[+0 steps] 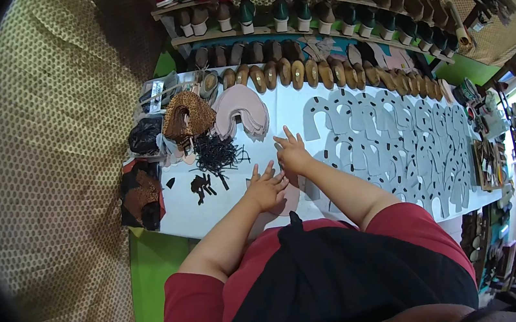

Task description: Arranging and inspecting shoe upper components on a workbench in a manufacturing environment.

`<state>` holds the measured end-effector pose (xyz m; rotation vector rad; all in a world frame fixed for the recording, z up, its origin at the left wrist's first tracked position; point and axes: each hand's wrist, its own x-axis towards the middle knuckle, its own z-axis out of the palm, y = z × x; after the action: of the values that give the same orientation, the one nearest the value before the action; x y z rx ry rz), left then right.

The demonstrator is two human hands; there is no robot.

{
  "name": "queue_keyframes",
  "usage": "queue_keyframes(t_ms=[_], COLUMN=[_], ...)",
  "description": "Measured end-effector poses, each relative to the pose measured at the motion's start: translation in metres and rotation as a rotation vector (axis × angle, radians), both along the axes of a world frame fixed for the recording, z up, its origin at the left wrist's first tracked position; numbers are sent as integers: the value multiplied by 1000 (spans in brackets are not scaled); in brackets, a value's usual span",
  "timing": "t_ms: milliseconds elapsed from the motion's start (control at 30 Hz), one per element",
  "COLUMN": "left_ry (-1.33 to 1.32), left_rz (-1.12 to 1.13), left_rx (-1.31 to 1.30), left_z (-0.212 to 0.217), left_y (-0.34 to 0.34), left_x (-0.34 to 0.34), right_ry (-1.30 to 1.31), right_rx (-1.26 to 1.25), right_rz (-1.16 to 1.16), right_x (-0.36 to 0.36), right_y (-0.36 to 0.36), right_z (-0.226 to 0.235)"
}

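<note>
Left hand (266, 190) spread palm-down over pink piece (289, 206), apparently steadying it; right hand (294, 154) open-fingered alongside. Grey arches (394, 155) overlap, seemingly keeping dark tabs (326, 152) exposed.

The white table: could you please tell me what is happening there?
A person is working at the white table. The left hand is over a pinkish piece at the near edge; the right hand is just beyond, fingers spread. Grey arch-shaped pieces lie to the right; black strips, a pink stack and a leopard-print stack lie to the left.
</note>
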<state>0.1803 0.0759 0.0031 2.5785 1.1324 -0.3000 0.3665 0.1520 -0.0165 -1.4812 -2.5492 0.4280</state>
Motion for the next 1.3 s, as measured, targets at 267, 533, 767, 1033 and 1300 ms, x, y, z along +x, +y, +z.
queue_keyframes(t_ms=[267,533,767,1033,1300], left_ry=[-8,14,10,41,-164], left_rz=[66,93,60,43,121], left_rx=[-83,-120,13,70,81], left_z=[-8,-3,-12,-12,-20], left_y=[4,-6,-12,-17,-22], left_x=[-8,-2,-1,1,-26], right_ry=[-34,-89,-99,43,229], right_rx=[-72,-74,-242,-251,-9], right_rz=[-64,-185,-528,-453,-359], right_x=[4,-3,-14,-8,33], right_y=[-5,-5,6,6,-10], right_z=[8,0,1,8,-7])
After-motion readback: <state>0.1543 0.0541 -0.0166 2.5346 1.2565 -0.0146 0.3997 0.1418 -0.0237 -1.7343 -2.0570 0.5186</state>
